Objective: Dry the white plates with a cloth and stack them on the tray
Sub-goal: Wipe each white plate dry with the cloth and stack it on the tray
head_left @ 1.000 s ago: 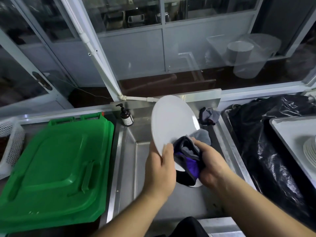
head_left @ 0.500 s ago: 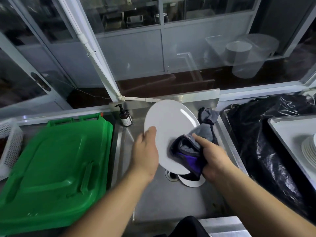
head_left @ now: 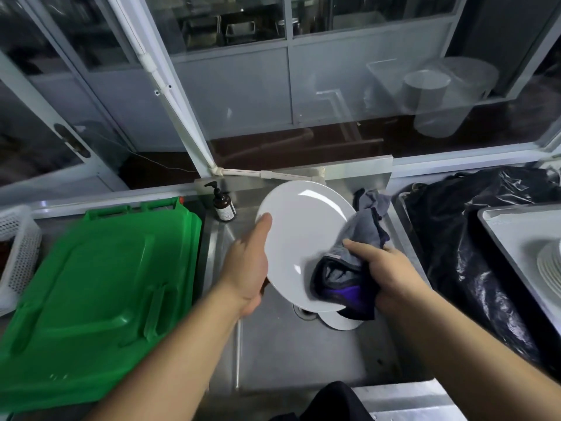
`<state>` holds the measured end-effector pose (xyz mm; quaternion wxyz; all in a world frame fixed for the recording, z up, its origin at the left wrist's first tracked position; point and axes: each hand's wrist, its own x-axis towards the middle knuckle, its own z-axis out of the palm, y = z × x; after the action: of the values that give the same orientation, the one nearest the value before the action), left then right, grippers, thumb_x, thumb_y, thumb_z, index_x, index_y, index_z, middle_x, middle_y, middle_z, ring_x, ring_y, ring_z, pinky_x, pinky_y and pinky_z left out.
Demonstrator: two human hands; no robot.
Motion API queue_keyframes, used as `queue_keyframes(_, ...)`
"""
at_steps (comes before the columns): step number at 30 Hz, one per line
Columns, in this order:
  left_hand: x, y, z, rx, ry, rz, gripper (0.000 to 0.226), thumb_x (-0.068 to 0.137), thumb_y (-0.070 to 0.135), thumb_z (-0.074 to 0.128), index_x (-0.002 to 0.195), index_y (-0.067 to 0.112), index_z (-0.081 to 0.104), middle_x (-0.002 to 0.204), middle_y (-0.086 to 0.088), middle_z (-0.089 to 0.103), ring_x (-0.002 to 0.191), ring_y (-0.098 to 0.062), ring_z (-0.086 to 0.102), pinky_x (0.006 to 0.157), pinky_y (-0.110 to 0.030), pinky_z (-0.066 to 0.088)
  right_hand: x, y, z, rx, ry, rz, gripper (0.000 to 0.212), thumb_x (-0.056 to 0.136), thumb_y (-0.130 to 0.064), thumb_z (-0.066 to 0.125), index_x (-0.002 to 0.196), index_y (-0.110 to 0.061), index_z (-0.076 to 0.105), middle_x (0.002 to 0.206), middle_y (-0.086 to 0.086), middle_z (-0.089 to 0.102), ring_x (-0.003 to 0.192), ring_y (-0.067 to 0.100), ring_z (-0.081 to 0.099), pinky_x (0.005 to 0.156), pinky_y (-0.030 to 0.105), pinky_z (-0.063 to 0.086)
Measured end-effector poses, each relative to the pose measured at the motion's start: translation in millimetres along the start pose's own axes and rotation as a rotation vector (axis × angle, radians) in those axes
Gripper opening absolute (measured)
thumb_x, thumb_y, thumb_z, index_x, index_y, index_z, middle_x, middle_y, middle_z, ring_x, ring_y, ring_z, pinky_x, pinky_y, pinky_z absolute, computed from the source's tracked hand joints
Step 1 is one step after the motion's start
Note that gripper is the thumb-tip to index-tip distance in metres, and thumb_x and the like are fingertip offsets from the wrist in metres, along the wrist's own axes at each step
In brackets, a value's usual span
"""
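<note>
Over the steel sink I hold a white plate tilted with its face toward me. My left hand grips its left rim, thumb on the face and fingers behind. My right hand grips a bunched grey, black and purple cloth pressed against the plate's lower right edge. Another white plate lies in the sink bottom, mostly hidden under the held one. At the far right a stack of white plates sits on a pale tray.
A green plastic bin lid covers the left counter, with a white perforated basket beyond it. A brown pump bottle stands at the sink's back left corner. A second grey cloth lies at the back right. A black plastic bag fills the space between sink and tray.
The plate has turned from edge-on to face toward me. My left hand slid from the bottom rim up the left rim. The cloth moved to the lower right edge.
</note>
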<state>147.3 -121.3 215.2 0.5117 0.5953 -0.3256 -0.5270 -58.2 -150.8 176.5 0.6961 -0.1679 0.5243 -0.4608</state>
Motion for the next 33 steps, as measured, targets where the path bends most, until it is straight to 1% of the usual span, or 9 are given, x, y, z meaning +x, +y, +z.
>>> queue_keyframes(2,1,-1,4,0.021,0.083,0.06,0.029,0.086,0.061,0.057,0.091,0.047,0.082,0.103,0.013,0.082,0.098,-0.009,0.078,0.074,-0.024,0.061,0,-1,6,0.047,0.022,0.013,0.019,0.091,-0.003,0.078,0.11,0.0,0.076,0.099,0.022,0.081,0.082,0.037,0.081,0.062,0.046,0.065)
queue_keyframes(5,-7,-11,22,-0.006,0.204,0.114,0.035,0.082,0.072,0.051,0.086,0.05,0.078,0.099,0.028,0.078,0.1,0.005,0.072,0.09,-0.022,0.056,-3,7,20,0.153,0.113,0.076,0.022,0.092,-0.008,0.079,0.114,-0.001,0.077,0.102,0.02,0.081,0.088,0.038,0.081,0.078,0.058,0.066)
queue_keyframes(8,-22,-24,41,0.054,0.278,0.172,0.042,0.079,0.083,0.036,0.085,0.058,0.07,0.081,0.052,0.063,0.082,0.032,0.058,0.071,0.0,0.045,-14,24,33,0.177,0.129,0.15,0.024,0.095,-0.013,0.078,0.113,0.003,0.076,0.102,0.022,0.081,0.091,0.039,0.08,0.089,0.06,0.063)
queue_keyframes(12,-20,-35,49,0.023,0.283,0.073,0.049,0.073,0.089,0.033,0.093,0.059,0.066,0.092,0.034,0.073,0.096,0.01,0.068,0.093,-0.025,0.053,-17,37,30,-0.025,0.188,0.093,0.031,0.093,-0.018,0.081,0.116,0.002,0.072,0.104,0.019,0.081,0.092,0.036,0.08,0.087,0.048,0.065)
queue_keyframes(16,-15,-38,46,0.035,0.243,0.084,0.038,0.074,0.089,0.036,0.089,0.072,0.066,0.093,0.042,0.071,0.089,0.02,0.066,0.085,-0.019,0.049,-22,31,30,-0.476,0.25,-0.131,0.042,0.098,-0.027,0.071,0.135,-0.013,0.058,0.117,0.006,0.071,0.108,0.028,0.07,0.099,0.046,0.056)
queue_keyframes(19,-10,-37,44,0.046,0.193,0.065,0.042,0.075,0.09,0.039,0.096,0.068,0.068,0.103,0.033,0.075,0.099,0.012,0.069,0.1,-0.033,0.052,-28,25,29,-0.702,0.174,-0.316,0.038,0.101,-0.024,0.064,0.138,-0.023,0.055,0.119,0.0,0.071,0.105,0.017,0.067,0.088,0.033,0.05)
queue_keyframes(22,-8,-30,44,0.043,0.103,0.038,0.065,0.077,0.086,0.044,0.115,0.042,0.071,0.117,0.012,0.078,0.116,-0.01,0.071,0.11,-0.046,0.051,-32,19,28,-0.765,0.028,-0.379,0.03,0.1,-0.025,0.063,0.129,-0.033,0.059,0.112,-0.013,0.076,0.099,0.005,0.069,0.08,0.025,0.05)
queue_keyframes(28,-18,-30,45,-0.105,-0.087,-0.079,0.062,0.095,0.061,0.05,0.136,0.018,0.068,0.128,-0.006,0.076,0.124,-0.024,0.07,0.114,-0.051,0.048,-25,1,31,-0.873,-0.363,-0.596,0.068,0.095,-0.032,0.066,0.16,-0.032,0.045,0.159,-0.017,0.052,0.148,0.002,0.045,0.124,0.037,0.037)
queue_keyframes(33,-23,-27,47,-0.029,-0.025,0.013,0.073,0.083,0.078,0.05,0.129,0.025,0.069,0.129,0.002,0.075,0.127,-0.015,0.067,0.114,-0.046,0.049,-8,-13,45,-0.81,-0.249,-0.708,0.061,0.092,-0.043,0.063,0.151,-0.035,0.053,0.149,-0.019,0.06,0.14,0.001,0.052,0.12,0.037,0.043)
